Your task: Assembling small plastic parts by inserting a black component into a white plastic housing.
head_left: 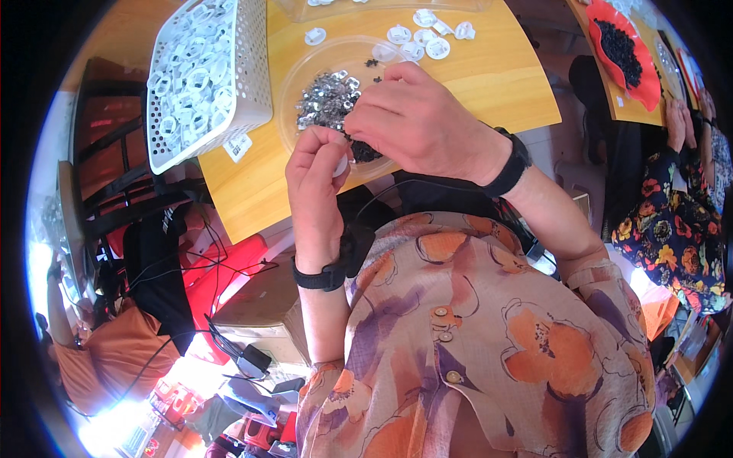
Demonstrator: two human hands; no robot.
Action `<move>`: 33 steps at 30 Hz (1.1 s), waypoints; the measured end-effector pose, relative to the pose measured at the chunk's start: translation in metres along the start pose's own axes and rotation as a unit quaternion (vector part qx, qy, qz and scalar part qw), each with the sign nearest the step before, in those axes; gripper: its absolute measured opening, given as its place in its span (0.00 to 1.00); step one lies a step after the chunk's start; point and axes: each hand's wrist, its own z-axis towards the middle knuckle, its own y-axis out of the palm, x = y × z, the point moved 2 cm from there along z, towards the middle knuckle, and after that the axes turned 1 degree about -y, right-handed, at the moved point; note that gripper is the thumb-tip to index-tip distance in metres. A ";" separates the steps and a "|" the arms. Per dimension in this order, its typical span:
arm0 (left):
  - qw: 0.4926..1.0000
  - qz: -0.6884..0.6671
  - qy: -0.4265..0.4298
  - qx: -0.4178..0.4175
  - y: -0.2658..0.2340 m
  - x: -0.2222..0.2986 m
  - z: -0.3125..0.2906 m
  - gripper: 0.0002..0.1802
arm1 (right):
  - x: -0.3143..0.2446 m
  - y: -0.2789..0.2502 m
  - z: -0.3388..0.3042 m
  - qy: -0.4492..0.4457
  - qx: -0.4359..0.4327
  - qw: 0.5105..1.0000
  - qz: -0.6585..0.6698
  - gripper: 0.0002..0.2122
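My left hand (pixel 317 172) is closed, thumb and fingers pinching a small white round plastic part (pixel 341 164). Against its fingertips, my right hand (pixel 427 122) is also pinched closed; whatever sits between those fingers is hidden. Both hands are over the near side of a shallow clear round tray (pixel 285 95). Inside the tray lies a heap of small shiny metal pieces (pixel 328 99). A pile of tiny black pieces (pixel 365 152) shows just below my right fingers, partly covered by my hands.
A white perforated basket (pixel 256 84) full of white plastic parts stands at the table's left. Several loose white parts (pixel 412 42) lie beyond the tray. To the right, a red dish (pixel 649 84) of black pieces sits on another table near a co-worker's hands (pixel 677 122). Another person (pixel 114 351) is at lower left.
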 end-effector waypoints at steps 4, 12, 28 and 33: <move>1.000 0.012 0.008 -0.011 0.000 0.000 0.001 0.02 | 0.002 -0.002 0.001 0.002 0.019 0.999 0.026 0.02; 0.999 -0.037 0.011 0.014 0.006 0.000 0.001 0.13 | -0.003 -0.006 0.006 0.146 0.063 0.977 0.142 0.03; 0.983 -0.148 0.038 -0.099 0.013 -0.003 -0.003 0.18 | -0.010 -0.010 0.004 0.240 0.090 0.948 0.187 0.04; 0.983 -0.146 0.041 -0.099 0.013 -0.004 -0.005 0.16 | -0.009 -0.008 0.002 0.191 0.116 0.962 0.156 0.03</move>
